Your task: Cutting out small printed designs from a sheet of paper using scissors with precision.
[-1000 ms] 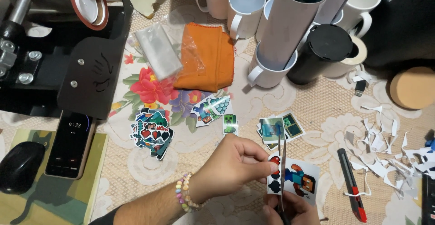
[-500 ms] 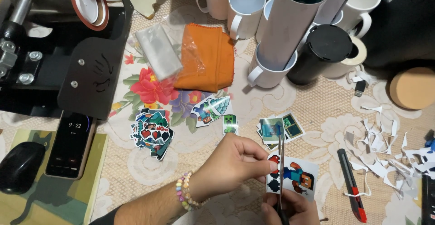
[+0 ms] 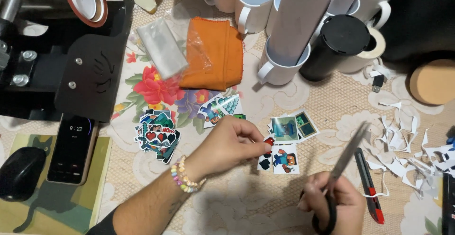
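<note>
The left hand (image 3: 227, 145) is pinching a small printed paper sheet (image 3: 279, 159) at its left edge, fingers clamped together on it, holding it just above the desk (image 3: 265, 97). The right hand (image 3: 332, 202) is gripping a pair of scissors (image 3: 348, 152), fingers closed through the black handles; the blades are pointing up and to the right, blurred, so whether they are open is hard to tell. They are standing just right of the sheet, apart from it. A red and black utility knife (image 3: 369, 187) is lying beside the right hand, with white paper scraps (image 3: 403, 154) near it. A stack of stickers (image 3: 158, 135) is lying left of the left hand, and white mugs (image 3: 279, 67) are standing beyond.
</note>
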